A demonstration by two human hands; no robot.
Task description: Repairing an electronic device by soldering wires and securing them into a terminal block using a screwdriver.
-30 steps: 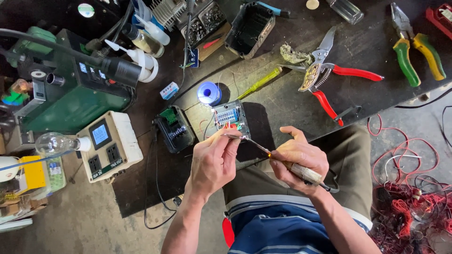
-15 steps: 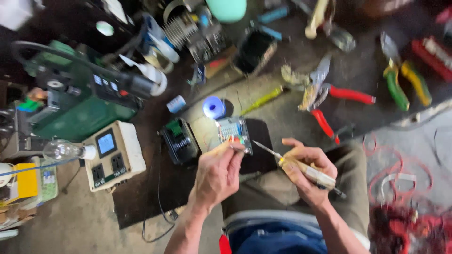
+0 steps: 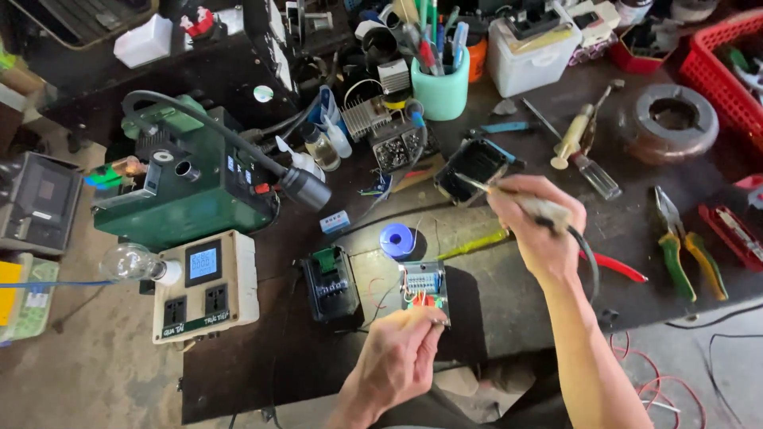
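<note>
Green metal covers the big machine at the left side of the dark workbench, and a black hose goes out of it. Below it stands a cream socket box with a small blue screen, and a clear light bulb lies just beside its left edge. More to the right a small black module rests on the bench, and near it a blue spool of thin wire. The left hand is closed with its fingertips on the lower edge of a small circuit board, which has coloured wires on it and lies flat between the black module and the bare bench. The right hand is higher and apart from the board; it is clenched around a soldering iron, whose tip points up-left toward a black square tray. At the far right lie pliers with green and yellow handles.
</note>
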